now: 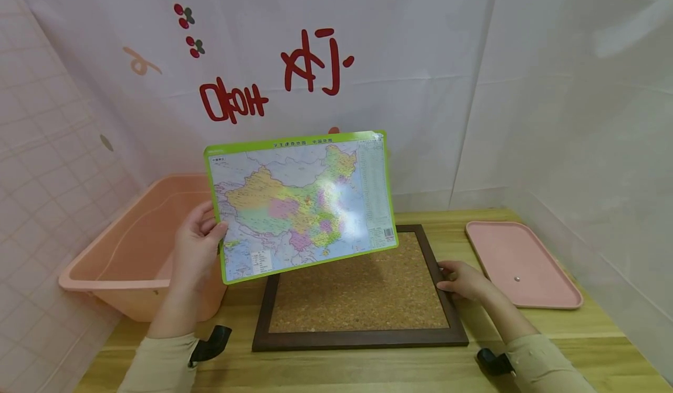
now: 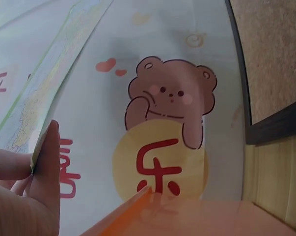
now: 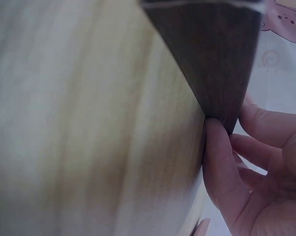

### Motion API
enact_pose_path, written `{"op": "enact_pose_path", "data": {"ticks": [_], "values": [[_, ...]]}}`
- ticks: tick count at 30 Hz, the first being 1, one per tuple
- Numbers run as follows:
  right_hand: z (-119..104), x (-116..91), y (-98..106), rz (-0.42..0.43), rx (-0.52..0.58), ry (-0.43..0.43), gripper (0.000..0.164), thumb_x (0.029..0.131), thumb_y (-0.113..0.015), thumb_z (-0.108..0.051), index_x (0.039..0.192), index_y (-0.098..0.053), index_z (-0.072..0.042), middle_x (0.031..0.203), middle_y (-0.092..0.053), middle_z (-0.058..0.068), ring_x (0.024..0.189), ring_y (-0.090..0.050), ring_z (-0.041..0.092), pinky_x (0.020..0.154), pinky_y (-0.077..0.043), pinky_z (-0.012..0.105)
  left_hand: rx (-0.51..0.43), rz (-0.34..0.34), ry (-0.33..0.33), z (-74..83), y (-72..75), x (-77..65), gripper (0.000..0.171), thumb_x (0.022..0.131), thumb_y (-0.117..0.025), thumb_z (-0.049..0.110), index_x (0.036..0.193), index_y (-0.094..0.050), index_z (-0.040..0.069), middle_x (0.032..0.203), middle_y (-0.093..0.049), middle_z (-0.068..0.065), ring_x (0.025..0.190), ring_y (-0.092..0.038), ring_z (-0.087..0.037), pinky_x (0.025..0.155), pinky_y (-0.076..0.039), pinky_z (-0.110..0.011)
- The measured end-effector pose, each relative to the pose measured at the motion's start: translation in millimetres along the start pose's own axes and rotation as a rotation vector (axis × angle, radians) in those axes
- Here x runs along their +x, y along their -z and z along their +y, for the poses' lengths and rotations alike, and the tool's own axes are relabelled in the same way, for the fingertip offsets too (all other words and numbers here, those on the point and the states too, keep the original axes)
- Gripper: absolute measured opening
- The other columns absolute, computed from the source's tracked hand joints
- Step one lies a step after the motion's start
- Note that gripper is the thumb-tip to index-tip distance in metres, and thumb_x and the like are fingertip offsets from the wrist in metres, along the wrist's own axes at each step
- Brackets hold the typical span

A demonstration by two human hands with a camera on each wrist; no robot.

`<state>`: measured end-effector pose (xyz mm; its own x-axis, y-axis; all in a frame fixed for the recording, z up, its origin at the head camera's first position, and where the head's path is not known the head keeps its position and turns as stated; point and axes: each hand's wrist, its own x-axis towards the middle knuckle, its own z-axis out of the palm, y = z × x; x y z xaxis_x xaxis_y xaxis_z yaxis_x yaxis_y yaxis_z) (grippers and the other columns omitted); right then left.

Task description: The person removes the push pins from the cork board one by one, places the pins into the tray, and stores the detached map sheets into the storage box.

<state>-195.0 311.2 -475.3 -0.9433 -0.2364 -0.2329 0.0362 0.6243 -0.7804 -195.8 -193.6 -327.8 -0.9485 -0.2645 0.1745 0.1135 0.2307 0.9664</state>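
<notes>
Map (image 1: 294,206), one, at the centre of the head view, held up in the air above the upper part of the board (image 1: 363,305), which lies flat on the counter (image 1: 299,372) at lower centre. Left hand (image 1: 196,241), left of centre: pinches the map's left edge between thumb and fingers, sole visible support. Right hand (image 1: 465,279), right of centre: fingers curled about the board's right edge, gripping it. Hazards, by judgement: the map, pinched at one end only, could droop, swivel or slip, its free right end outweighing a small grip; a tight pinch might crease that left edge; set down at its present slant, the sheet could land askew or overhang the dark frame; a tug by the right hand could shift or tip the board, dragging it toward the tray (image 1: 526,258) at right; a swing leftward could knock the map on the rim of the tub (image 1: 115,285) at left. Appearance of map: rectangular, thin, seemingly stiff, corners rounded; bright green border, title strip along the top; regions in yellow, pink, green and orange on pale blue; small legend box at its lower left, column of fine print down its right side, barcode near the lower right corner; glossy, a white glare right of its middle; right end tilted higher than left. Small lettering: too fine to read. Condition: no tear visible.
</notes>
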Motion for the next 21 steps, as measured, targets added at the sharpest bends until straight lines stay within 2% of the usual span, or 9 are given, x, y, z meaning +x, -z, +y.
{"op": "enact_pose_path", "data": {"ticks": [4, 7, 13, 18, 21], "values": [[-1.7, -0.4, 0.1, -0.002, 0.006, -0.003, 0.060, 0.092, -0.067, -0.002, 0.139, -0.036, 0.020, 0.121, -0.052, 0.033, 0.102, -0.063, 0.041, 0.071, -0.058, 0.044, -0.068, 0.040, 0.004, 1.9, 7.9, 3.0, 0.043, 0.097, -0.057, -0.004, 0.137, -0.058, 0.013, 0.100, -0.070, 0.004, 0.085, -0.067, -0.008, 0.069, -0.055, -0.020], [-1.4, -0.7, 0.8, -0.007, 0.005, 0.003, 0.060, 0.092, -0.068, -0.003, 0.139, -0.037, 0.020, 0.120, -0.052, 0.033, 0.101, -0.064, 0.040, 0.071, -0.058, 0.044, -0.128, 0.079, 0.016, 4.0, 13.1, 4.3, 0.042, 0.096, -0.057, -0.006, 0.134, -0.061, 0.012, 0.095, -0.071, 0.007, 0.082, -0.068, -0.007, 0.066, -0.055, -0.020], [1.1, -0.5, 2.0, -0.017, -0.017, 0.019, 0.062, 0.093, -0.068, -0.007, 0.139, -0.036, 0.020, 0.121, -0.050, 0.036, 0.101, -0.064, 0.040, 0.071, -0.058, 0.043, -0.251, 0.140, 0.043, 7.4, 25.8, 7.1, 0.041, 0.095, -0.058, -0.007, 0.130, -0.064, 0.013, 0.093, -0.072, 0.004, 0.078, -0.070, -0.010, 0.062, -0.056, -0.022], [0.2, -0.5, 1.2, 0.001, -0.008, -0.003, 0.063, 0.092, -0.069, -0.006, 0.140, -0.036, 0.019, 0.123, -0.050, 0.035, 0.102, -0.063, 0.041, 0.070, -0.058, 0.044, -0.299, 0.187, 0.030, 8.6, 40.7, 9.9, 0.042, 0.093, -0.059, -0.009, 0.129, -0.065, 0.014, 0.092, -0.073, 0.003, 0.077, -0.070, -0.010, 0.061, -0.055, -0.021], [-1.4, -1.0, 1.0, 0.004, 0.002, -0.007, 0.062, 0.092, -0.068, -0.004, 0.140, -0.036, 0.019, 0.124, -0.049, 0.035, 0.104, -0.062, 0.044, 0.070, -0.058, 0.044, -0.347, 0.190, 0.019, 10.7, 50.8, 11.5, 0.045, 0.094, -0.057, -0.010, 0.131, -0.065, 0.014, 0.095, -0.073, 0.002, 0.080, -0.070, -0.010, 0.061, -0.055, -0.022]]}}
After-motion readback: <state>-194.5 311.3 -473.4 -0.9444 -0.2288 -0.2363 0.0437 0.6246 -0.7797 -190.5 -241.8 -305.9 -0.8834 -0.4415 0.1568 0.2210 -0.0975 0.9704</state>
